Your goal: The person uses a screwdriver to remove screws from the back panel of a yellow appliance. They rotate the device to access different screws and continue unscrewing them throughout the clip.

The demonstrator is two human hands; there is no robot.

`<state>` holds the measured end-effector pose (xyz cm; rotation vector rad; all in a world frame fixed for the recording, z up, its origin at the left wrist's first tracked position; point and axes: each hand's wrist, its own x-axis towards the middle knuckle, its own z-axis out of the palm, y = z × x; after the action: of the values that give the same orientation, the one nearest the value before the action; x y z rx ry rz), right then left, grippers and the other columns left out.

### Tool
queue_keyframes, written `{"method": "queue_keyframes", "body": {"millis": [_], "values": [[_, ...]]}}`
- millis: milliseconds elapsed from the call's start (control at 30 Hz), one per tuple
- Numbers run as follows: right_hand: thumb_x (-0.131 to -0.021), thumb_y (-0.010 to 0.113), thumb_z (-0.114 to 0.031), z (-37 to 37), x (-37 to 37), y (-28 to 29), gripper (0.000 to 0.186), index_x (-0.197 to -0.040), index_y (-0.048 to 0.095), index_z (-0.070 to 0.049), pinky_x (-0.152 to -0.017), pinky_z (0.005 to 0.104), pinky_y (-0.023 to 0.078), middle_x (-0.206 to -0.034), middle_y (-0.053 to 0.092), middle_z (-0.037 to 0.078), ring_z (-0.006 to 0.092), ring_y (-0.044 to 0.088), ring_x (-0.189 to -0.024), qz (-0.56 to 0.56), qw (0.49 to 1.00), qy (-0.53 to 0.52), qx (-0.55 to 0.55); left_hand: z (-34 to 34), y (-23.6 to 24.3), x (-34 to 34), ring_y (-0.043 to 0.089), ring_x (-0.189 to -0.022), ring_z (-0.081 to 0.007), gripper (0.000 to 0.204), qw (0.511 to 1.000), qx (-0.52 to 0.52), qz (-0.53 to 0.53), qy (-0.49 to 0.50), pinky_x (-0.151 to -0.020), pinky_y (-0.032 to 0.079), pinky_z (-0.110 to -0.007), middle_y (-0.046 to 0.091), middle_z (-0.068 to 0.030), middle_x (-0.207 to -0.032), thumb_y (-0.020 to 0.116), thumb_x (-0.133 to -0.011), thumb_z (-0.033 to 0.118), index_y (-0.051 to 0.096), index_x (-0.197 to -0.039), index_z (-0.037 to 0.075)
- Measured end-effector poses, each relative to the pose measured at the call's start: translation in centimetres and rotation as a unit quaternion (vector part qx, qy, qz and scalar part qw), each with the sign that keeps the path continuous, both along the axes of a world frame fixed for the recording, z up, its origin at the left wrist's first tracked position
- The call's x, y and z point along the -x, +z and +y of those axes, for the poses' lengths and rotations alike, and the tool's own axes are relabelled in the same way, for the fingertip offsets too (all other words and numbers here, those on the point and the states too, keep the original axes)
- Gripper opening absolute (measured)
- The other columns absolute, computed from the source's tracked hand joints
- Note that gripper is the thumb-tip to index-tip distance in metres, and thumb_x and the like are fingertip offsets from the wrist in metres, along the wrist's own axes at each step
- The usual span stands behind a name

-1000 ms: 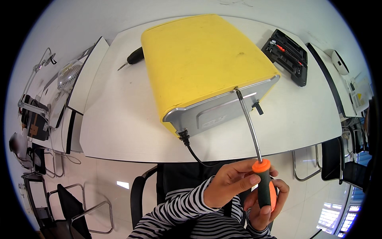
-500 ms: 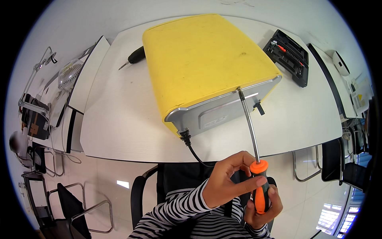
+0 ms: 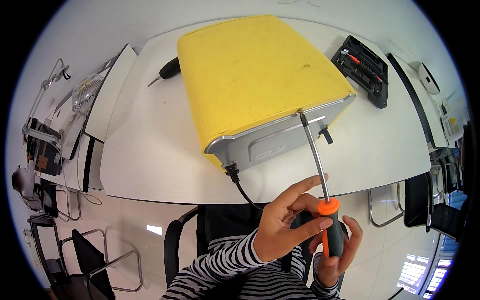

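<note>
White table (image 3: 145, 155) is stretching out ahead — left hand (image 3: 280, 232) is gripping the screwdriver (image 3: 335, 235) up top, right hand (image 3: 331, 272) is curling round its lower end — and it's touching the yellow case (image 3: 260, 75) beyond them.

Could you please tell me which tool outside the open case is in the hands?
The screwdriver with the orange-and-dark handle, between the left hand and right hand, reaching the yellow box; the black-handled tool lies on the table to the box's left.
</note>
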<state>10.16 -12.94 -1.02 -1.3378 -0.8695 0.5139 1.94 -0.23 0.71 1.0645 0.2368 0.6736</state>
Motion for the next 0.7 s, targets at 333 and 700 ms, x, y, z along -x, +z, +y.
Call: {"method": "queue_keyframes", "body": {"millis": [333,700], "values": [[-0.076,0.057,-0.02,0.2,0.8,0.1,0.05,-0.109,0.029,0.004,-0.049,0.0217,0.041,-0.081,0.048,0.013,0.0138,0.05,-0.059,-0.006,0.998,-0.044,0.042,-0.4,-0.2,-0.3,0.05,-0.101,-0.0193,0.048,0.989,0.117,-0.073,-0.059,-0.09,0.033,-0.031,0.053,-0.0172,-0.105,0.046,-0.082,0.003,0.022,-0.123,-0.004],[-0.064,0.061,0.003,1.2,0.1,-0.3,0.055,-0.111,0.035,-0.006,-0.056,0.0295,0.038,-0.081,0.045,0.015,0.0226,0.045,-0.066,-0.416,0.902,-0.107,0.045,-0.1,-0.2,-0.3,0.051,-0.083,-0.0132,0.023,0.994,-0.068,0.081,-0.017,-0.08,0.038,-0.028,0.054,-0.0075,-0.086,0.063,-0.071,0.006,0.05,-0.089,0.001]]}}
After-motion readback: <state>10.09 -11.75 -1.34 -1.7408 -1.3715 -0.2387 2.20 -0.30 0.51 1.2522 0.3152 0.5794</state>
